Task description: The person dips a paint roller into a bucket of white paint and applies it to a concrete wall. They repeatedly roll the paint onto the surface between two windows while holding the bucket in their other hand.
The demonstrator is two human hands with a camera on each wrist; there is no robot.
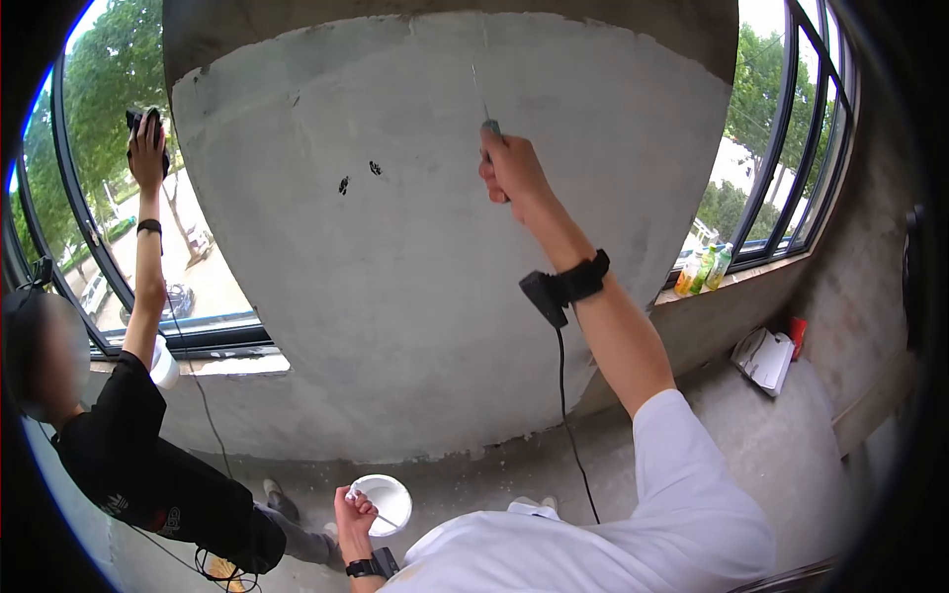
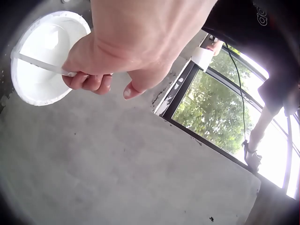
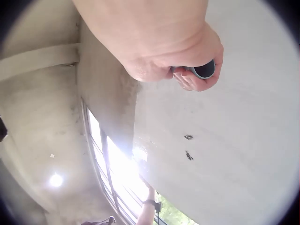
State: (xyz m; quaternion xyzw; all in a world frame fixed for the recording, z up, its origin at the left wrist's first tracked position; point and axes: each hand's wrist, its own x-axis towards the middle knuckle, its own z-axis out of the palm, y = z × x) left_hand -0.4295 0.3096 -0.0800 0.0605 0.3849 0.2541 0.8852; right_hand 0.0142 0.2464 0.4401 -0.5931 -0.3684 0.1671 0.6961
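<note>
My right hand (image 1: 516, 170) is raised against the wall and grips a putty knife (image 1: 491, 128) by its grey-green handle. Its thin blade points up and shows edge-on in the head view. From the right wrist, the handle's dark round end (image 3: 205, 70) shows within the curled fingers, while the hand hides the blade. Low down, my left hand (image 1: 356, 516) holds the pale strip-like handle (image 2: 42, 64) of a white bucket (image 2: 24, 89). White material coats the bucket's inside.
Light grey coating covers the wall (image 1: 425, 277), with two black marks. At left, another person (image 1: 158, 474) in black reaches to the window with a dark object (image 1: 133, 121) in hand. Bottles (image 1: 707, 267) stand on the right sill. A cable (image 1: 565, 395) hangs from my right wrist.
</note>
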